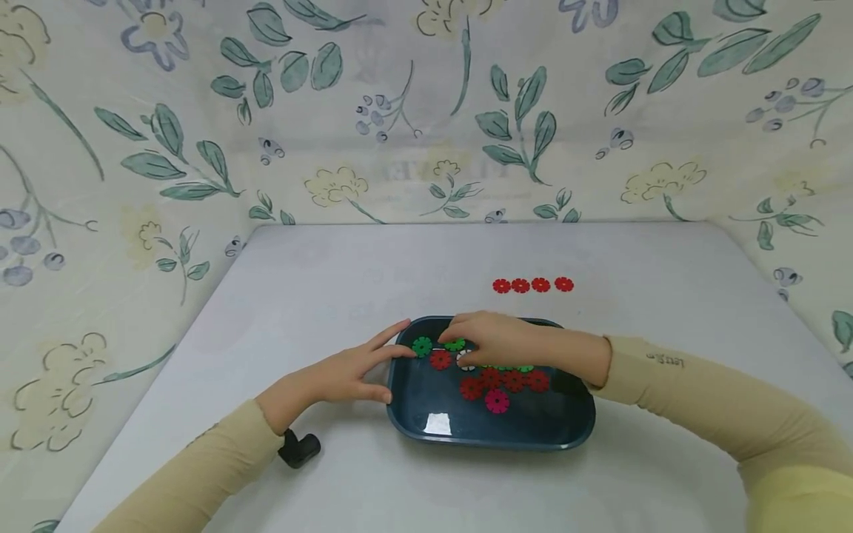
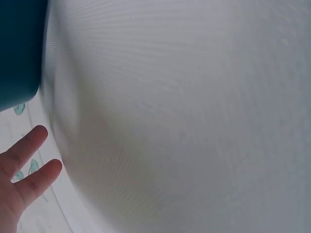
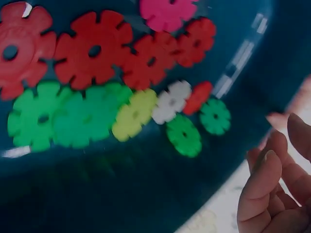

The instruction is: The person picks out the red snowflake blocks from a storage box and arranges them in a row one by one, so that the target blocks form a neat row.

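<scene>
A dark blue tray (image 1: 416, 403) holds several flower-shaped plastic discs. My left hand (image 1: 346, 374) is at the tray's left rim, fingers spread and thumb at its side; in the left wrist view only two of its fingers (image 2: 36, 182) show. Over the tray's far part hovers my right hand (image 1: 503, 339), fingers loosely bent, with nothing visible between them in the right wrist view. Nearest to it are a white disc (image 3: 172, 102), a green disc (image 3: 184, 136) and a small red disc (image 3: 198, 97). A yellow disc (image 3: 135, 115), larger red discs (image 3: 95, 50) and a pink disc (image 1: 497, 401) lie nearby.
Beyond the tray, several red discs (image 1: 540, 285) lie in a row on the white table (image 1: 346, 266). A small black object (image 1: 300, 449) is beside the left wrist. Floral-patterned cloth (image 1: 400, 111) surrounds the table at the back and sides.
</scene>
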